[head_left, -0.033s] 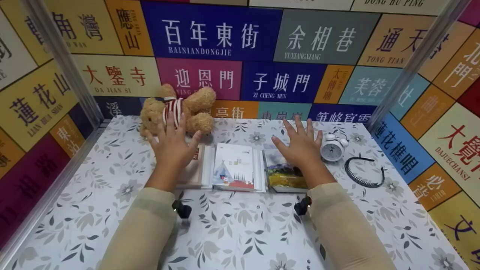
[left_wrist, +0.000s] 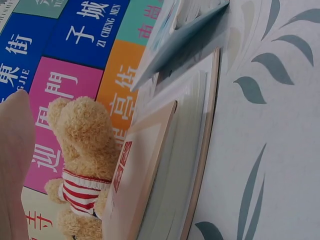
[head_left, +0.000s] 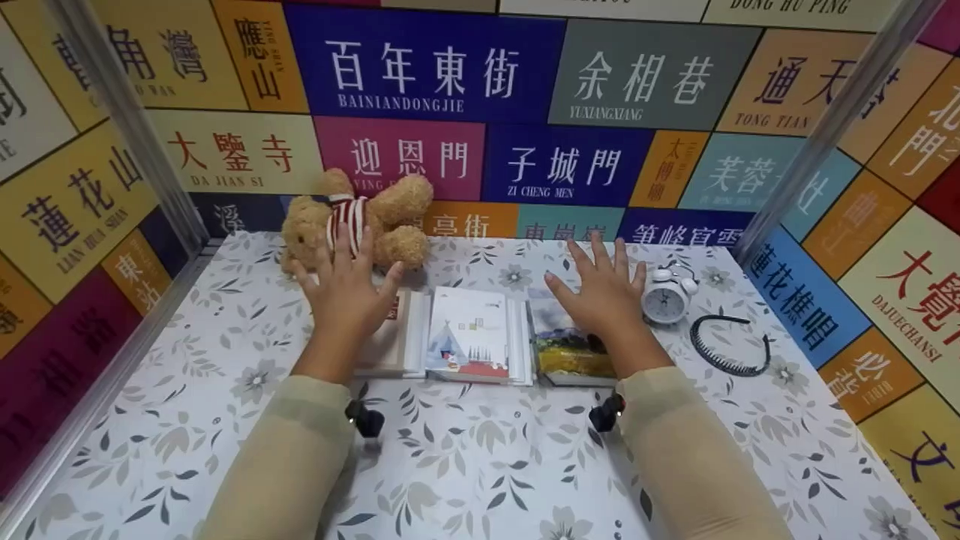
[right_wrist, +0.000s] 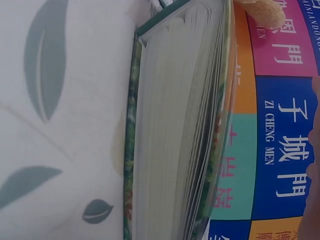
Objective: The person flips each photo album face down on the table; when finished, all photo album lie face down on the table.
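So there are three books laid side by side in a row across the flowery table (head_left: 480, 465), each with its long side running away from the person. The left hand (head_left: 345, 296) hangs flat, fingers spread and straight, over the left book (head_left: 394, 341), the beige one with a small red stamp on its cover. The right hand (head_left: 600, 296) is the same deal, fingers spread, holding nothing, over the right book (head_left: 566, 349) with the landscape painting cover. Can't tell if the palms actually touch the covers. The middle book (head_left: 471, 334), white with a little tent picture, sits between the hands, about equally near to both.

Just past the left fingertips lies a teddy bear (head_left: 352, 217) in a red striped top. Right of the right hand stands a white alarm clock (head_left: 666, 295), and beside that lies a black hairband (head_left: 729, 345).

Wall panels are all place names: BAINIANDONGJIE, ZI CHENG MEN, DA JIAN SI, YUXIANGXIANG, LIAN HUA SHAN, DAJUECHANSI.
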{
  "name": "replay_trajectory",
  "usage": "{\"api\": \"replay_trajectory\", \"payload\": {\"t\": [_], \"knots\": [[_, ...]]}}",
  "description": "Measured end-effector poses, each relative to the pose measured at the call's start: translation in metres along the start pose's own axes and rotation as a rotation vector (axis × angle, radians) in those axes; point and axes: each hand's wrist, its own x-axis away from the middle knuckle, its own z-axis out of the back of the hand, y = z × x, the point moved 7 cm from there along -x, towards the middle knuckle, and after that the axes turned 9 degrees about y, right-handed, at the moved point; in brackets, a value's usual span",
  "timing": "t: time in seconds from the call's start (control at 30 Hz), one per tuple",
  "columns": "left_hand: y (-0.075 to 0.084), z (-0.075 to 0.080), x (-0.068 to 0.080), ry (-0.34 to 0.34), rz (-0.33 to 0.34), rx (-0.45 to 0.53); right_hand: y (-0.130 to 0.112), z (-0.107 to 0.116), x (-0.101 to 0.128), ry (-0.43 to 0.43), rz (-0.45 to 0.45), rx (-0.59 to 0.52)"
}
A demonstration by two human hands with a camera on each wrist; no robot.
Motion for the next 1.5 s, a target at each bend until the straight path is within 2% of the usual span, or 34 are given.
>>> {"api": "replay_trajectory", "payload": {"t": [0.1, 0.27, 0.43, 0.63, 0.8, 0.87, 1.03, 1.17, 1.27, 1.37, 1.5], "knots": [[0.001, 0.000, 0.001, -0.004, 0.004, 0.012, 0.001, 0.002, 0.001, -0.004, -0.005, -0.010], [0.007, -0.001, 0.005, -0.029, 0.040, 0.089, 0.003, 0.008, 0.005, 0.017, -0.009, -0.035], [0.021, -0.001, 0.010, -0.032, 0.061, 0.233, 0.002, 0.017, 0.011, 0.056, 0.011, -0.080], [0.043, 0.000, 0.019, 0.009, 0.082, 0.411, 0.003, 0.032, 0.019, 0.131, 0.022, -0.174], [0.063, -0.001, 0.026, 0.016, 0.089, 0.560, 0.009, 0.042, 0.026, 0.141, 0.006, -0.261], [0.071, -0.001, 0.028, 0.001, 0.096, 0.633, 0.012, 0.045, 0.028, 0.123, -0.019, -0.306], [0.095, 0.000, 0.034, -0.047, 0.166, 0.852, 0.024, 0.050, 0.033, 0.065, -0.093, -0.430], [0.125, -0.007, 0.039, -0.075, 0.252, 1.024, 0.037, 0.050, 0.036, 0.049, -0.127, -0.485], [0.151, -0.018, 0.050, -0.132, 0.302, 1.141, 0.045, 0.048, 0.039, 0.055, -0.140, -0.520], [0.174, -0.033, 0.065, -0.220, 0.312, 1.183, 0.051, 0.041, 0.042, 0.045, -0.151, -0.545], [0.191, -0.050, 0.082, -0.306, 0.287, 1.137, 0.060, 0.030, 0.045, 0.002, -0.168, -0.551]]}}
